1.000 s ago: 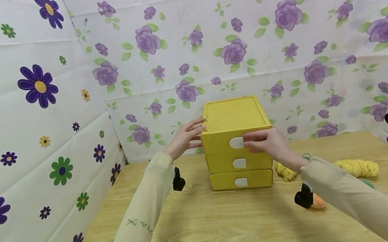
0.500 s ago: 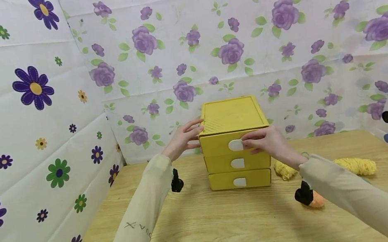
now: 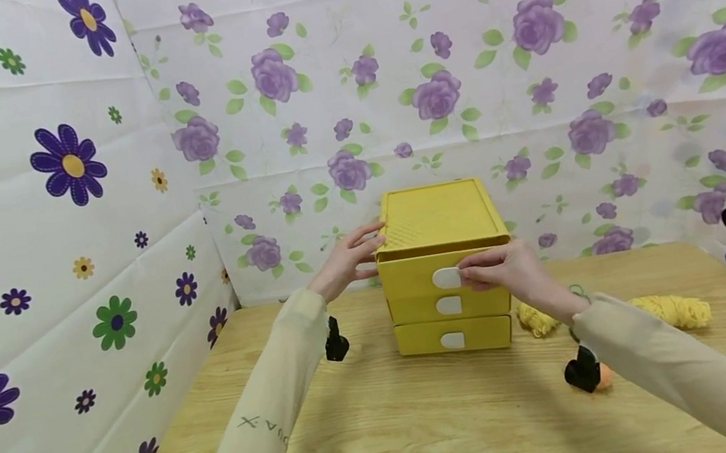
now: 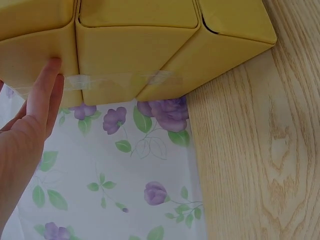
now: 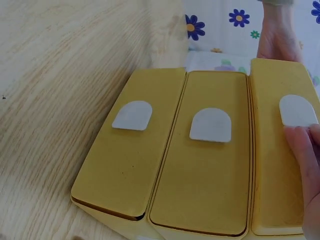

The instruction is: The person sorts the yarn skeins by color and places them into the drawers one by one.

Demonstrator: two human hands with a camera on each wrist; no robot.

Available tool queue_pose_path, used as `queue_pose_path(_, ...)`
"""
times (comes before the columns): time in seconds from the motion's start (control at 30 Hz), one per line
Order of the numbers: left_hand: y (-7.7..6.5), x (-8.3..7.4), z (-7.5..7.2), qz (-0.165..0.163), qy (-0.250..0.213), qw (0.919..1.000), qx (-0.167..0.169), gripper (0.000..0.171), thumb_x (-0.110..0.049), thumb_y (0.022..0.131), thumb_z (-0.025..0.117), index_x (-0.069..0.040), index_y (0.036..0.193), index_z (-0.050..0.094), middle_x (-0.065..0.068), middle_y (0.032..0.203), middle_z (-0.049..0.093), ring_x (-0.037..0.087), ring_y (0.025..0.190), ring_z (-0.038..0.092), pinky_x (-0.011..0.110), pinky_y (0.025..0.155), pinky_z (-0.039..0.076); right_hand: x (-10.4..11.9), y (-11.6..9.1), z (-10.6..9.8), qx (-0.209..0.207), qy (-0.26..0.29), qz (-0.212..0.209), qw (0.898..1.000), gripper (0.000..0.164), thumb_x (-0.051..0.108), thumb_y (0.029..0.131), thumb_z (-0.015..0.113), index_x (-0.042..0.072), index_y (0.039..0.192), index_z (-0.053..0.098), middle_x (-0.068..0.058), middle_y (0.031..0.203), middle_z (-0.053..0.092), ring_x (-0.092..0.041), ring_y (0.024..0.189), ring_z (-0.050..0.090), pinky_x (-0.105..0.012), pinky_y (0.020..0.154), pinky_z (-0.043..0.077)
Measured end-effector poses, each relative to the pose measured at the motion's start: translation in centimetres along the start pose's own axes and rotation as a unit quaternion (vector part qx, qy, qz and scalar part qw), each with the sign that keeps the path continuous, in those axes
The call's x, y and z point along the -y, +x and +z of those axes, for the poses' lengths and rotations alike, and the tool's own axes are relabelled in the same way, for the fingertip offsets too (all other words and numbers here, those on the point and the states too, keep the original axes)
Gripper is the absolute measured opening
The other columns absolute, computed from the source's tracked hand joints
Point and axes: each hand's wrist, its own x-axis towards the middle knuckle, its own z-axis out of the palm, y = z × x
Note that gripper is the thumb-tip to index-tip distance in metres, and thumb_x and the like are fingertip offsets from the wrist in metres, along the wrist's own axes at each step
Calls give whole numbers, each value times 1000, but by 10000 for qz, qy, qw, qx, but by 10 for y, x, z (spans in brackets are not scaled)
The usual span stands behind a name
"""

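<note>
Yellow drawers (image 3: pixel 415 280), white tab (image 3: pixel 445 278) pinched by right grip (image 3: pixel 518 272), straight-fingered left grip (image 3: pixel 349 261) touching, stand on woodgrain tabletop (image 3: pixel 460 407), floral sheeting (image 3: pixel 412 180) at twelve o'clock.

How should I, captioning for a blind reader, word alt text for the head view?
A person's right hand pinches the white tab of the slightly open top drawer of a yellow three-drawer cabinet, while the left hand touches its left side. Yellow yarn lies to the right on a wooden table.

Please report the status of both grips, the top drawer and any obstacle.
Left grip touching side of yellow cabinet. Right grip pinching white tab. Top drawer slightly open. No obstacle visible in front.
</note>
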Motion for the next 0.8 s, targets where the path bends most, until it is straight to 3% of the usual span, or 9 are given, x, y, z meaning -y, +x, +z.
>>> queue_pose_path(0.5,-1,0,-1,45,268,9996,-53,45,-30,94,51,-21,137,41,8,127,44,34,110,44,41,83,44,7,-14,7,17,-73,94,9999,26,0,85,62,-15,105,61,-23,96,62,-26,84,63,-43,74,47)
queue_pose_path(0.8,0,1,0,64,390,9992,-109,46,-32,93,52,-21,137,42,6,128,43,29,107,47,41,82,44,10,-22,10,52,-90,64,9999,24,-2,85,61,-15,105,61,-24,95,62,-26,82,63,-36,70,50)
